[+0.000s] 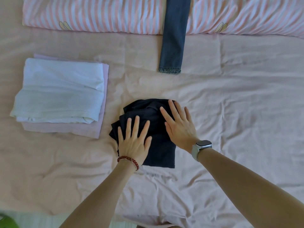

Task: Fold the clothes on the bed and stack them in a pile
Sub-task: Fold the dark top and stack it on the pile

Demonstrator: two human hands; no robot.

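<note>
A folded dark navy garment (159, 145) lies in the middle of the pink bed sheet (238, 104). My left hand (134, 139) rests flat on its left part, fingers spread. My right hand (179, 125) lies flat on its upper right part, fingers also spread. To the left sits a pile: a folded white garment (60, 89) on top of a folded pale pink garment (88, 129). Blue jeans (174, 38), folded lengthwise, stretch from the top edge down toward the middle of the bed.
A rolled pink-and-white striped duvet (98, 15) runs along the far side of the bed, under the jeans. The sheet's near edge hangs at the bottom left, with a green object (7, 222) in the corner.
</note>
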